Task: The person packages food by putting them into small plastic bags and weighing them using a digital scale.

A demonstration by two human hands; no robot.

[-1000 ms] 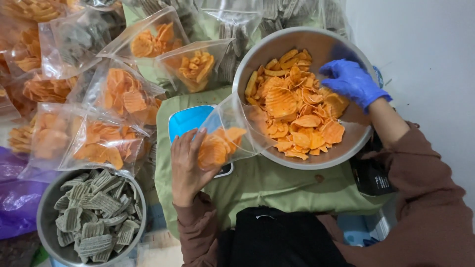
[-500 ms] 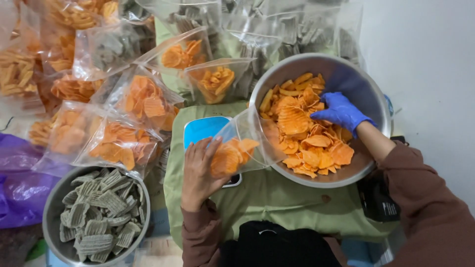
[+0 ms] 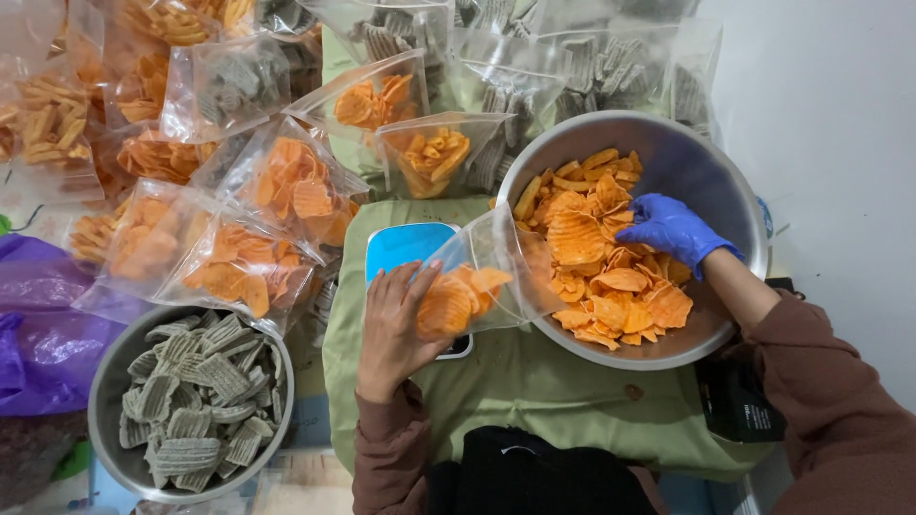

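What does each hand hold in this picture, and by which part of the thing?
The left hand grips a clear plastic bag of orange chips by its lower end. The gloved right hand rests on chips in the steel bowl; whether it grips any cannot be told.

Clear plastic bag, partly filled w/ orange ridged chips, lies tilted on its side, mouth open toward and touching the bowl rim. It sits over a blue scale on the green-covered surface. Bowl: large, round, steel, approx. half full of orange chips, at right of the bag.
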